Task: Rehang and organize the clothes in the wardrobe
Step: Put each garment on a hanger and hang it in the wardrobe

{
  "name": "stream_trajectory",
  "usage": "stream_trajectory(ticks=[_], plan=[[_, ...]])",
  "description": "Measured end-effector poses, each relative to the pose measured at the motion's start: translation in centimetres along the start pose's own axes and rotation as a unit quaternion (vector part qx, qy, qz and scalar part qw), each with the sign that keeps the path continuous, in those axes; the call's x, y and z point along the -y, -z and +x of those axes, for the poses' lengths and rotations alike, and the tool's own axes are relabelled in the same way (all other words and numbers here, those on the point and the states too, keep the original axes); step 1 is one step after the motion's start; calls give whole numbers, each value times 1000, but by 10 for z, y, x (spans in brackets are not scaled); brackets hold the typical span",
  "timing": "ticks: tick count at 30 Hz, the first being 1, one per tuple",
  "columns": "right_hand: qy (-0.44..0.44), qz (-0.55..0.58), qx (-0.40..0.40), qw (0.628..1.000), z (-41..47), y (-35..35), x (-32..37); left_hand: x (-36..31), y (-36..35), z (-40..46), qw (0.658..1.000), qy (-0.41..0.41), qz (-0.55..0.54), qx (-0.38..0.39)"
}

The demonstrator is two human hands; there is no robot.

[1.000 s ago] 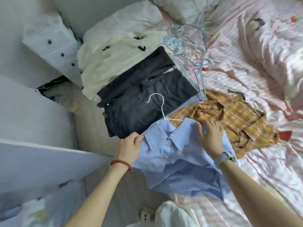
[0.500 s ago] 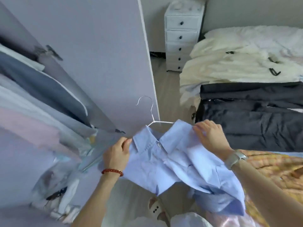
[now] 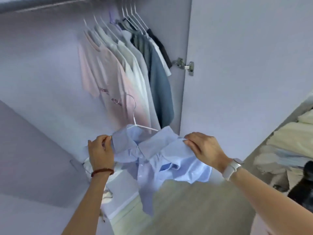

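Note:
I hold a light blue collared shirt (image 3: 162, 160) on a white wire hanger (image 3: 135, 116) in front of the open wardrobe. My left hand (image 3: 100, 151) grips the shirt's left shoulder. My right hand (image 3: 205, 148) pinches the right shoulder by the collar. The hanger's hook points up, below the hanging clothes. Several shirts (image 3: 132, 70) in pink, white, grey and blue hang on white hangers from the rail (image 3: 50, 5) at the top.
The wardrobe door (image 3: 245, 65) stands open on the right, with a metal hinge (image 3: 183, 65). Cream and dark clothes lie on the bed (image 3: 291, 141) at the far right. A white cloth lies low in the wardrobe (image 3: 88, 165).
I have turned from the bed to the wardrobe, carrying the blue shirt on its hanger. Both hands have kept their hold on its shoulders and lifted it toward the hanging clothes.

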State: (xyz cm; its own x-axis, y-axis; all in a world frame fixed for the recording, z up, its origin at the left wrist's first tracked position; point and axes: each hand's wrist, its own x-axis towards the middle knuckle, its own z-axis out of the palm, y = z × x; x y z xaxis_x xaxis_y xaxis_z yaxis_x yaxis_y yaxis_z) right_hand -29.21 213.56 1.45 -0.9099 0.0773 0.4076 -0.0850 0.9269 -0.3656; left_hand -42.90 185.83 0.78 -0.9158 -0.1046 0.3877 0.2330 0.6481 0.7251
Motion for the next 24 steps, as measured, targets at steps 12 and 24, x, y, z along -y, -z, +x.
stream_trajectory(ticks=[12,24], plan=[[196,4,-133,972,165,-8,106,30,80,111,982,30,-32,-184],[4,158,-140,977,277,-46,152,-61,110,189,911,-222,131,-322]])
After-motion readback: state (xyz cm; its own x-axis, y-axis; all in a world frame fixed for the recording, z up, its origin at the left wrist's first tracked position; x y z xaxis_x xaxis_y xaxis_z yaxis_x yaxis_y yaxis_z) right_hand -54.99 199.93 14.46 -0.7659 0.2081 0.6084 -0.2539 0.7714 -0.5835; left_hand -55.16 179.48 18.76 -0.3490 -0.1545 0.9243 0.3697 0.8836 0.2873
